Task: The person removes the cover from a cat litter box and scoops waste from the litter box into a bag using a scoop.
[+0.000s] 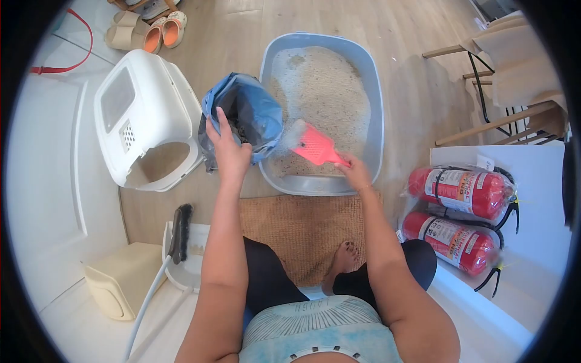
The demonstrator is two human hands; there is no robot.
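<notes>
Floor [405, 36]: pale wood-look planks, with a brown woven mat [290, 224] at the centre of the frame and a bare foot [344, 260] on it.
Litter tray [327, 186]: grey-blue, upper centre, just beyond the mat, spread with pale, grainy litter [330, 85].
Blue bag [260, 100]: left of the tray, beside its rim, mouth wide open, dark grey inside; whether its base rests on the floor cannot be told.
Left hand [233, 154]: grasping the near left edge of the bag, fingers stretched up along its side, thumb towards the mouth.
Right hand [356, 172]: closed around the handle of a pink scoop [315, 145], above the near part of the tray.
Scoop: slotted blade pointing left towards the bag; a pale blur at its tip is too unclear to name.
White hood [166, 97]: upper left, lying left of the bag, with a window panel and a large opening.
Shoes: tan slides [125, 30] and orange-lined clogs [173, 30] at the upper left.
Lower left: a black-bristled brush [180, 233] against a white dustpan [184, 275], near a cream bin [124, 275].
Right side: two plastic-wrapped red fire extinguishers [487, 192], lying one below the other; a chair [514, 66] stands at the upper right.
</notes>
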